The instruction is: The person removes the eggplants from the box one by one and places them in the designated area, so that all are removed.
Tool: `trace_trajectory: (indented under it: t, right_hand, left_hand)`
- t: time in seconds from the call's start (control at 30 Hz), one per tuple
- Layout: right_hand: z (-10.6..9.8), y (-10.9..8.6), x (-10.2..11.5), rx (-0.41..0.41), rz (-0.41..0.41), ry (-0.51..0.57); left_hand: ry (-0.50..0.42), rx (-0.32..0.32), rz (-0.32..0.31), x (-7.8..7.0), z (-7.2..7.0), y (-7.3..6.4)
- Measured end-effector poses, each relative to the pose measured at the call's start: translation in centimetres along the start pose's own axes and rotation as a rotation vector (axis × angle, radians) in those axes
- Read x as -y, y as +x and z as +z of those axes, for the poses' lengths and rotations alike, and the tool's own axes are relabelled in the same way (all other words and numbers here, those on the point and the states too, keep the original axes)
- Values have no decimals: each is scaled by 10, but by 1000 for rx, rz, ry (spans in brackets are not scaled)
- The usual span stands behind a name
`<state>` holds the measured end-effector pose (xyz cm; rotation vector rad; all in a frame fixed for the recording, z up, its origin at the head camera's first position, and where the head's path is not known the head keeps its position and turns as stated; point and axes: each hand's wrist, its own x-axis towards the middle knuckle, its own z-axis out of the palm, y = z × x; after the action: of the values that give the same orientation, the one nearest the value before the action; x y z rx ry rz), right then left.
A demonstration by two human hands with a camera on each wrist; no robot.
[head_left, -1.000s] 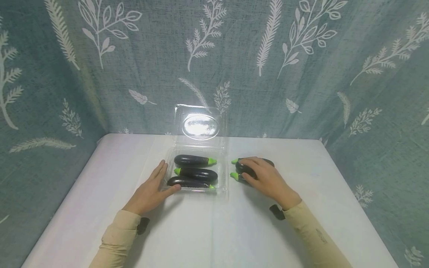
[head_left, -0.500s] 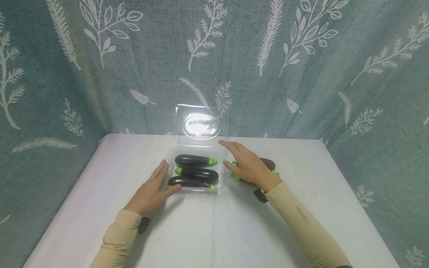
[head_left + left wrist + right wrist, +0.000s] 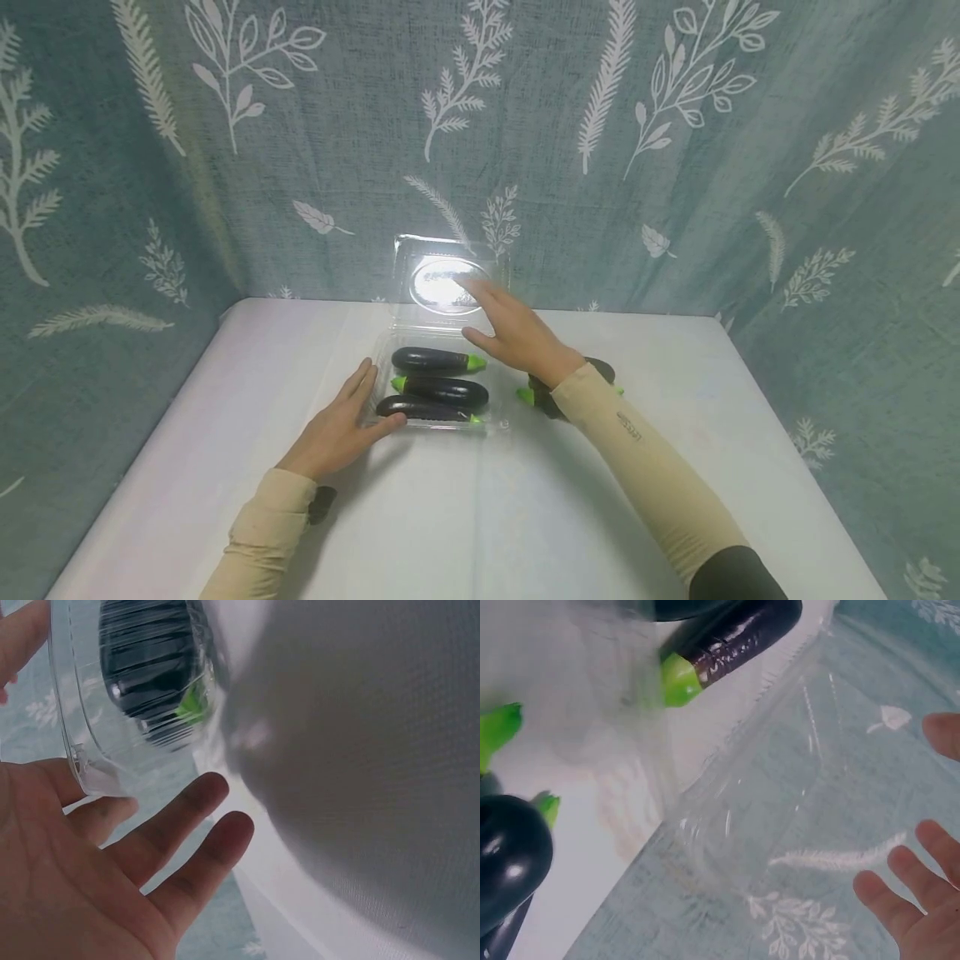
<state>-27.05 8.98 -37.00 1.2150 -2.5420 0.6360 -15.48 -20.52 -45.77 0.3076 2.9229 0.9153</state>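
Observation:
A clear plastic clamshell box (image 3: 498,423) sits mid-table in the head view, its transparent lid (image 3: 442,287) raised at the back. Inside lie three dark eggplants with green stems: a back one (image 3: 431,359), a middle one (image 3: 446,391) and a front one (image 3: 420,407). My left hand (image 3: 333,433) rests against the box's left front corner, fingers extended along the side and thumb at the front. Fingers spread and holding nothing, my right hand (image 3: 521,329) hovers before the lid's right part; the right wrist view shows its fingertips (image 3: 870,889) near the clear plastic.
More eggplants (image 3: 600,368) lie on the table right of the box, partly hidden by my right forearm. A white cloth (image 3: 420,525) covers the table. Patterned green-grey curtain (image 3: 337,167) stands behind and along both sides.
My right hand has left the loose eggplants on the right and moved left and back, up to the raised lid. My left hand stays at the box.

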Motion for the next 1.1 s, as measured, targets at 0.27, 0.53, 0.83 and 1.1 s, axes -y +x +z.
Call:
trace_trajectory:
  t: [0.27, 0.53, 0.83, 1.1]
  right_hand:
    - [15, 25, 10, 34, -25, -25]
    - [32, 34, 20, 194, 20, 10]
    - [45, 35, 25, 280, 34, 63]
    - [57, 35, 26, 373, 70, 38]
  left_hand:
    - [4, 2, -4, 0, -1, 0]
    - [5, 3, -3, -2, -1, 0]
    - [5, 4, -4, -2, -1, 0]
    - [4, 10, -14, -3, -1, 0]
